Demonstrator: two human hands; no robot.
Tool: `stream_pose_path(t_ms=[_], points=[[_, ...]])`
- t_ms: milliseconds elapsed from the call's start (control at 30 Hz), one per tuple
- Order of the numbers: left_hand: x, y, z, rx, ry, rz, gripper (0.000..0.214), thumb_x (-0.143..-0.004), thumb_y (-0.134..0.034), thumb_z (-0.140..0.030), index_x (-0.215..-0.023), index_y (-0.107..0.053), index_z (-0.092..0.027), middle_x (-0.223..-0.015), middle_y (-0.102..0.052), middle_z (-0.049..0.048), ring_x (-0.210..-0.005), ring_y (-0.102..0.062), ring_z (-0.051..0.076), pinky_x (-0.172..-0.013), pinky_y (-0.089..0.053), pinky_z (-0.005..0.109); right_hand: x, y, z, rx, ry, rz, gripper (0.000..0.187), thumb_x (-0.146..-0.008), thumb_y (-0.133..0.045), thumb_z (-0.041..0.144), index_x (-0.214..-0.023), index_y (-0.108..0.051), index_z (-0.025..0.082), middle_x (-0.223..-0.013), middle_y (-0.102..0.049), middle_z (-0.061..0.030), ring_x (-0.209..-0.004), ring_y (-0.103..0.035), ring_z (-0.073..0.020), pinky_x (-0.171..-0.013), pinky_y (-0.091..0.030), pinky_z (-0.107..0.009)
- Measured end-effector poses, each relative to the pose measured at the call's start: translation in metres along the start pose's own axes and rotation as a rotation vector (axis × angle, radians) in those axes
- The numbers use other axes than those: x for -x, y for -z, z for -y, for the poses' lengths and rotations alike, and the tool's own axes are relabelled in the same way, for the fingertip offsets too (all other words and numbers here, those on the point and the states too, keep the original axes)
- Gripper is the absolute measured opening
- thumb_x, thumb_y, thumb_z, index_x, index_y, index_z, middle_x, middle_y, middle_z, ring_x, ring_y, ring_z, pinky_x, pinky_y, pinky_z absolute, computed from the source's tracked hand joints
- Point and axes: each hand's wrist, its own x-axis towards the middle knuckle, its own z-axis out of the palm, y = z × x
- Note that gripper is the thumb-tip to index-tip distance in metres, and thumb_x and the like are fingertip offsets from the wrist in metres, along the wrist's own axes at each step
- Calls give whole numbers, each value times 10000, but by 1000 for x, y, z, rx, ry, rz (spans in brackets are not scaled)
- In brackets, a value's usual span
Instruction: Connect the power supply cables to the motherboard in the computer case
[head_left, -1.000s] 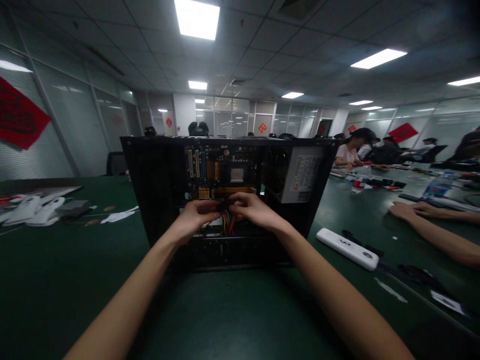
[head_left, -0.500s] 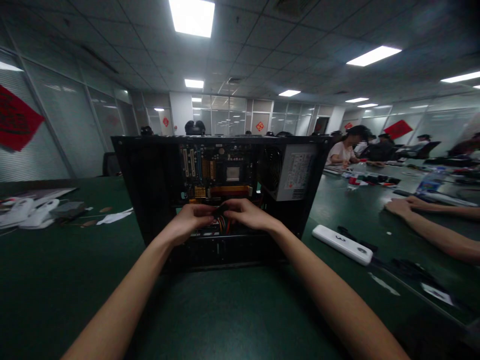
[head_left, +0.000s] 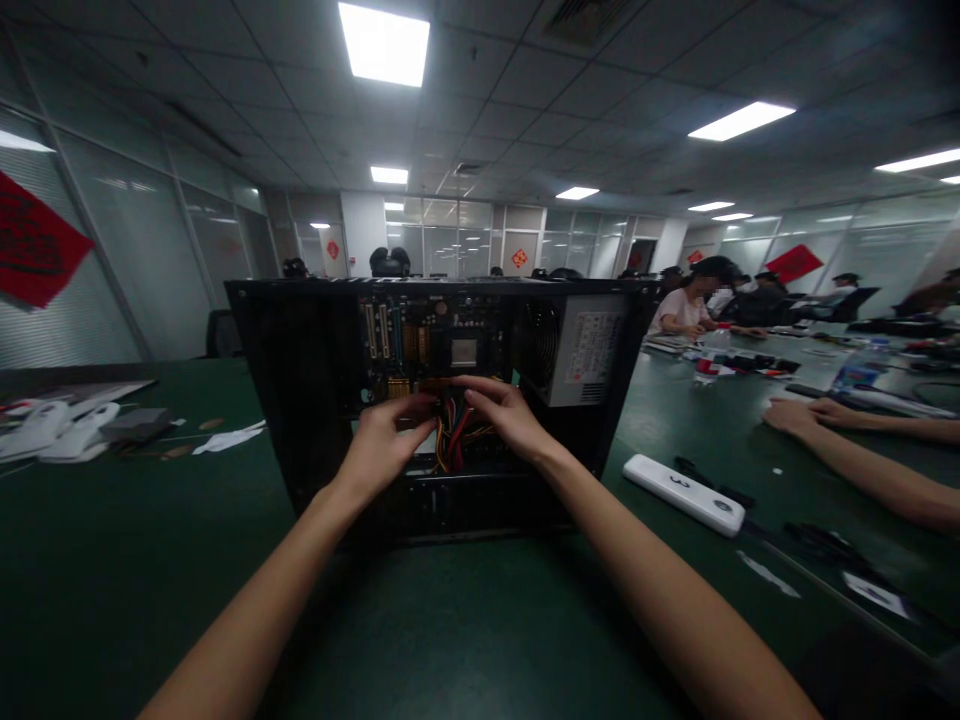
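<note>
An open black computer case (head_left: 435,500) stands in front of me on the green table. Inside it is a motherboard (head_left: 480,315) with a silver square (head_left: 463,352) on it. A power supply (head_left: 592,350) with a label and fan sits at the upper right. My left hand (head_left: 375,445) and my right hand (head_left: 514,418) reach in below the board. Their fingertips close from both sides on the dark end of a bundled power cable (head_left: 451,435), whose red, yellow and black wires hang down. The connector itself is mostly hidden by fingers and shadow.
Right of the case lie a white power bank-like bar (head_left: 684,494) marked 3 and dark cables (head_left: 829,548). A co-worker's hands (head_left: 802,412) rest beyond them. White items (head_left: 75,430) and a grey block (head_left: 139,427) lie at left. Another person (head_left: 694,300) sits farther back.
Both hands have moved slightly upward toward the motherboard with the cable end. The fingers have spread a little, and more of the coloured wires shows between the hands.
</note>
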Motion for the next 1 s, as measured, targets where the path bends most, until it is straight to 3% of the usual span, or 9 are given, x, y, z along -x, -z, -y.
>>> stream_pose_path(t_ms=[133,233,367,467,567,700,833,900,1000], points=[[3,5,9,-264,-128,-27,265,-875,-611,-337,-1083,-691,-194,-1058,-723,65,-987,-672,231,-930,-522,376,2,4,-3,150,27,100,468,-864,-440,204,-1284,-640,250,-1260,-669,-44,-1074,-651,-220,-905,-528,-395],[1,9,16,-365,-201,20,234,-904,-576,-339,-1054,-683,-194,-1069,-701,72,-1011,-655,232,-932,-510,366,4,10,-2,571,239,135,506,-850,-505,150,-1342,-596,216,-1273,-653,-87,-1156,-592,-228,-997,-463,-403],[-1,9,18,-504,-242,112,238,-936,-515,-303,-1080,-663,-186,-1088,-673,92,-1034,-639,245,-933,-500,370,7,17,4,1084,375,180,430,-898,-566,198,-1326,-609,192,-1110,-695,-124,-1093,-558,-262,-919,-470,-401],[-1,8,18,-587,-216,154,288,-951,-466,-294,-1156,-646,-202,-1173,-655,105,-1102,-617,275,-963,-481,395,8,21,7,1252,371,195,363,-929,-571,260,-1278,-645,197,-1032,-698,-129,-1079,-542,-280,-881,-463,-400],[-2,12,24,-611,-141,171,304,-953,-449,-314,-1158,-653,-221,-1173,-667,100,-1100,-623,281,-949,-477,383,6,25,7,1332,233,197,280,-930,-577,287,-1149,-711,176,-1008,-690,-134,-1010,-584,-265,-828,-463,-363],[-7,24,34,-659,10,72,302,-950,-432,-363,-1059,-654,-189,-1063,-702,124,-1012,-653,289,-860,-486,372,3,26,2,1300,0,91,262,-947,-533,302,-885,-736,147,-927,-699,-135,-849,-635,-221,-736,-449,-315],[-8,30,33,-597,155,-124,298,-960,-378,-404,-1026,-559,-178,-900,-710,116,-818,-682,255,-733,-483,336,-1,19,-3,1016,-85,-130,322,-977,-472,366,-804,-668,180,-780,-688,-66,-738,-626,-179,-664,-425,-277],[-7,29,30,-434,190,-74,290,-964,-353,-434,-974,-519,-197,-858,-712,80,-745,-685,220,-687,-481,304,-2,12,-7,797,-138,-127,332,-986,-447,385,-805,-636,180,-755,-685,-51,-702,-626,-164,-644,-431,-265],[-4,26,31,-186,249,155,350,-944,-364,-520,-926,-524,-209,-872,-729,61,-735,-695,207,-668,-502,290,-1,3,-12,442,-341,-39,322,-996,-412,443,-927,-594,187,-747,-698,-54,-604,-634,-162,-574,-453,-267]])
